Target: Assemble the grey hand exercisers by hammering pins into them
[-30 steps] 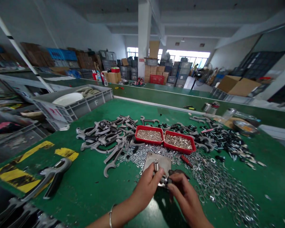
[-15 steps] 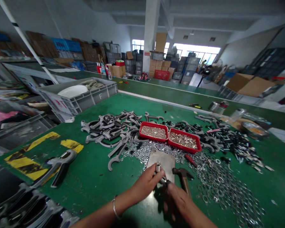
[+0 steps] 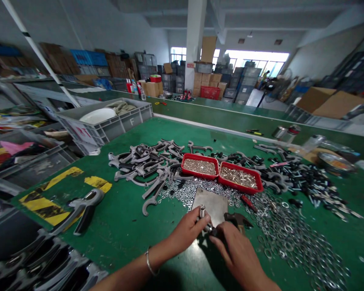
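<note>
My left hand [image 3: 189, 229] and my right hand [image 3: 235, 252] meet at the near edge of a small steel plate [image 3: 211, 205] on the green table [image 3: 130, 226]. Both pinch one small dark metal part [image 3: 211, 230] between their fingertips. A short threaded stud [image 3: 202, 211] stands upright on the plate just beyond my left fingers. A hammer [image 3: 238, 220] lies right of the plate, its handle partly behind my right hand. Two red trays [image 3: 221, 171] of small silver parts sit behind the plate.
Loose washers [image 3: 279, 230] spread right of the plate. Grey hook-shaped castings [image 3: 145, 165] pile up at left, black-and-silver bolts [image 3: 309, 184] at right. A clamp tool [image 3: 81, 210] lies on yellow-black tape at the near left. A grey crate [image 3: 109, 129] stands at the far left.
The view has shifted a little, so everything sits slightly further right and up. My hands stay together on the small part at the plate's edge; my right hand now covers more of the hammer.
</note>
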A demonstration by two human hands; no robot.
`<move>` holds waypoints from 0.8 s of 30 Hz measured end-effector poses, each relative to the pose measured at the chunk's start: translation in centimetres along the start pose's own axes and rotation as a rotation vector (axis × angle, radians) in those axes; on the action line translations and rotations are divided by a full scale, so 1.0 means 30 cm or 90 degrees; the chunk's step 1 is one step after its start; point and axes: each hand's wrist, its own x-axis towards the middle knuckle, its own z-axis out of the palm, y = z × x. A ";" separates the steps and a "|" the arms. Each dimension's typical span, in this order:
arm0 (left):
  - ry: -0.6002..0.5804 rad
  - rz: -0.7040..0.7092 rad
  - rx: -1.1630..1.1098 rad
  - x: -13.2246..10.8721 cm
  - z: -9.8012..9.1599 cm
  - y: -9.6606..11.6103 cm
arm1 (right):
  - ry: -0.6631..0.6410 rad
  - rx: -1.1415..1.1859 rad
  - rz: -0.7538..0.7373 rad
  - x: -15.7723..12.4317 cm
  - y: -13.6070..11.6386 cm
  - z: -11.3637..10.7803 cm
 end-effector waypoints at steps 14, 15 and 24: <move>0.007 0.109 0.052 0.055 0.049 0.011 | -0.027 0.063 0.021 0.024 0.011 -0.063; -0.008 0.118 0.059 0.057 0.053 0.012 | -0.011 0.016 -0.009 0.024 0.010 -0.071; -0.062 0.161 0.113 0.062 0.077 0.030 | -0.158 0.081 0.085 0.009 0.034 -0.027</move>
